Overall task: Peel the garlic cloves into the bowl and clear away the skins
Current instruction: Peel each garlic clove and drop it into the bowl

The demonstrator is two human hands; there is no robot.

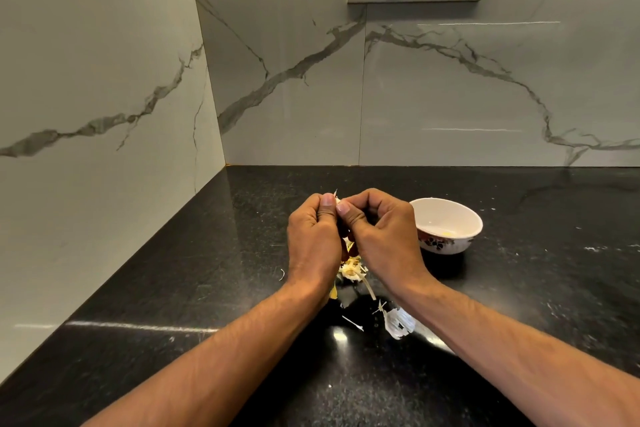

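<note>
- Left hand (313, 236) and right hand (377, 232) are raised together above the black table (173, 288), thumbs touching, fingers curled.
- Both hands pinch one garlic clove (336, 200) between the thumb tips; only a pale tip shows, its papery point aimed up and away toward the wall. The rest of its long axis is hidden.
- White bowl (446, 226) stands just right of the right hand.
- Garlic skins (353, 272) lie under the wrists; a larger skin piece (398, 322) lies nearer.
</note>
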